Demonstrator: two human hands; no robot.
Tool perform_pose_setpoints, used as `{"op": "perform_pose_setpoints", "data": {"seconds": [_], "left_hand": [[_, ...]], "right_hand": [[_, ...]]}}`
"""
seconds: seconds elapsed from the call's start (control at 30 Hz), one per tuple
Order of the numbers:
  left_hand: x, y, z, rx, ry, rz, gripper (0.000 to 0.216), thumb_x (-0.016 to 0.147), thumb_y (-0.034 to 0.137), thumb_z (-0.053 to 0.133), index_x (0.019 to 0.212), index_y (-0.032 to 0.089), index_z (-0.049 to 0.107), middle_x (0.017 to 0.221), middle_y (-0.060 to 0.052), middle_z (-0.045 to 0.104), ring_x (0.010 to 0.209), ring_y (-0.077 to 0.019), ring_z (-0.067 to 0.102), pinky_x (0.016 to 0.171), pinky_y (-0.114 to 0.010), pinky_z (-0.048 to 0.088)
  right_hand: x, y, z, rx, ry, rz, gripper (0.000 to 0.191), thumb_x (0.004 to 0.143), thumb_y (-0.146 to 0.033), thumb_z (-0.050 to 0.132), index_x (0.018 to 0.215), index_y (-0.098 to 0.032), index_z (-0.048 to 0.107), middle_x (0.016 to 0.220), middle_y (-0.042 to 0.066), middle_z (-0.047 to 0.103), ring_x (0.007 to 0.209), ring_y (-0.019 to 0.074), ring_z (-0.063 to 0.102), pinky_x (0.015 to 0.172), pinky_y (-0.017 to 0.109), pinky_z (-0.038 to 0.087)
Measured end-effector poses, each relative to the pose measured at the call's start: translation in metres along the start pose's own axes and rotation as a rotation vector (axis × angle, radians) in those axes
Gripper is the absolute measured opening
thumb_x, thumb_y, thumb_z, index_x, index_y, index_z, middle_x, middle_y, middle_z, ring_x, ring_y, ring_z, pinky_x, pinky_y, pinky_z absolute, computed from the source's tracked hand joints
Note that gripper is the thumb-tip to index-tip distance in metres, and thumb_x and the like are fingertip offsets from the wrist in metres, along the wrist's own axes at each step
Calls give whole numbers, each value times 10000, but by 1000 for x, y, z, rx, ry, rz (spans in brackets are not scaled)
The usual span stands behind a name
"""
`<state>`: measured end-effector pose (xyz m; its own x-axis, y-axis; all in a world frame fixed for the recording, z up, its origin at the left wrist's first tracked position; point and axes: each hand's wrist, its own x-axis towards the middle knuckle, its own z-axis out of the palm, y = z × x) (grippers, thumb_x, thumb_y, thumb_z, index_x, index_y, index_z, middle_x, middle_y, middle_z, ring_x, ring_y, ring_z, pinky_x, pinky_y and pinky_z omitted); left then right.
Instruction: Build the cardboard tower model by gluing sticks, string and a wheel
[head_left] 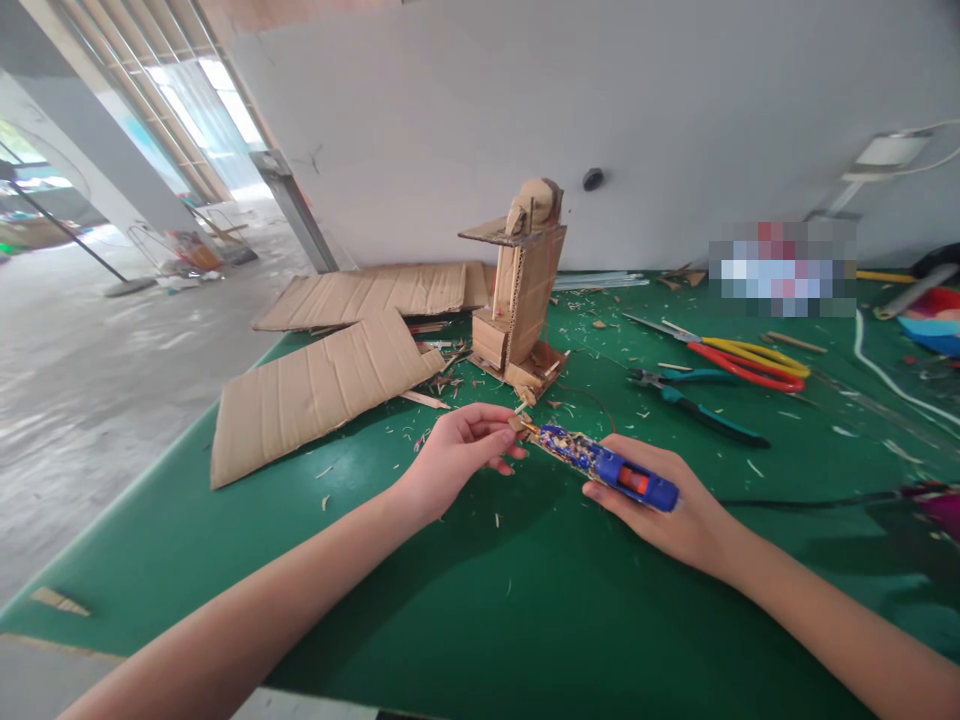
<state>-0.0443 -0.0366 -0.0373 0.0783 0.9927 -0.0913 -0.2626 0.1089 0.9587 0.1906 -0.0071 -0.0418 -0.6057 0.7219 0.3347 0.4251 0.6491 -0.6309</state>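
My right hand [667,500] is wrapped round a blue hot glue gun [607,468], its nozzle aimed away to the left. Close to that nozzle, my left hand [469,450] pinches a small piece of cardboard [517,424] between thumb and fingers. A thin pale stick [523,406] shows just above the fingertips; whether it is fixed to the piece I cannot tell. Behind both hands stands an upright cardboard model [534,290] with a flat ledge and a rounded top, on a cardboard base.
Cardboard sheets [322,395] lie to the left on the green table [450,620]. On the right are scissors with red and yellow handles [750,362] and teal-handled cutting pliers [697,400]. Small scraps are scattered around the model. A wall [450,130] rises behind the table.
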Motion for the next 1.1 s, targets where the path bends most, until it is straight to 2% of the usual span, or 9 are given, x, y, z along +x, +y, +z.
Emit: {"op": "perform_pose_setpoints", "data": {"seconds": [0.3,0.53,0.8,0.97,1.1], "left_hand": [[-2,1,6,-116,75,-82,241,710,216,760,880,116,621,784,-30,682,685,-109,666,554,-176,525],[-2,-1,6,-79,90,-64,215,722,237,754,843,130,613,744,2,653,541,-43,581,415,-123,399],[-5,-1,6,-95,118,-74,246,711,240,763,857,123,603,760,-13,652,588,-57,597,458,-136,419],[-6,-1,7,-75,105,-66,233,725,259,751,857,133,607,666,20,613,538,-46,557,435,-138,382],[-7,1,8,-94,102,-61,218,727,258,747,854,138,617,756,-4,653,563,-49,571,454,-146,397]], "right_hand": [[1,-3,-2,-28,-7,-35,166,854,-349,571,785,-223,490,688,-15,547,568,110,495,517,231,393],[0,-2,-2,-32,5,-49,160,849,-347,576,791,-223,494,696,-16,546,577,108,496,527,226,398],[2,-5,-2,-48,-5,-57,169,850,-341,575,781,-221,477,687,-18,533,575,107,492,531,226,401],[2,-5,-2,-46,-10,-71,167,846,-336,581,782,-221,477,687,-17,536,577,109,497,532,226,409],[1,-2,-1,-40,-3,-67,166,855,-340,569,787,-222,475,686,-17,531,579,112,503,541,228,412]]}}
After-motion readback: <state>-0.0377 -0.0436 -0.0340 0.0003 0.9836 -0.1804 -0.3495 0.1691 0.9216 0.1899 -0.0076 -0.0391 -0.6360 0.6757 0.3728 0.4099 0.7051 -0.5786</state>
